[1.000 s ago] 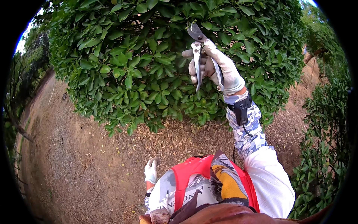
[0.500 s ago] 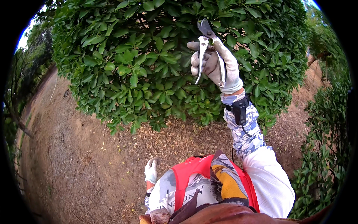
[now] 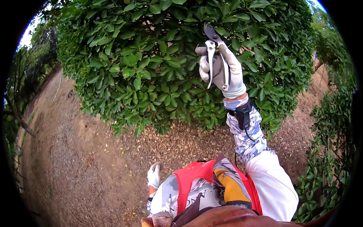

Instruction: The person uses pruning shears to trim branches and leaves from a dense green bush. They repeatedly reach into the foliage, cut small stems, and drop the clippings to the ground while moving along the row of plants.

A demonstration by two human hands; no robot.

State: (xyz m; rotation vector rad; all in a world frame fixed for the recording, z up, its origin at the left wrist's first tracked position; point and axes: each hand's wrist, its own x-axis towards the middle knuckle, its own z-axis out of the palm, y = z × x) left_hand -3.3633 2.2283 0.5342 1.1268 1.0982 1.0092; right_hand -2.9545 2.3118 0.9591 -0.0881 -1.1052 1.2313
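White-handled pruning shears [image 3: 211,62] are in my right hand [image 3: 230,72], which wears a pale, soiled glove. My fingers wrap round both handles, and the dark curved blade [image 3: 211,32] points up into the leaves of a dense green bush [image 3: 124,72]. Leaves crowd the blade tip; I cannot make out whether a stem lies in the jaws. Low beside my body hangs my left hand [image 3: 153,174], also in a white glove with grey fingertips. Its fingers are loosely extended, and nothing shows in them.
Dry leaves [image 3: 177,142] litter the soil under the bush. Bare brown ground [image 3: 72,151] stretches to the left. More foliage [image 3: 327,151] stands close on the right. A black device [image 3: 244,115] with a cable is strapped to my right wrist.
The shears' handles have come closer together as my right fingers squeeze. In the picture, the shears sit slightly lower and farther right. My left hand stays low beside my body.
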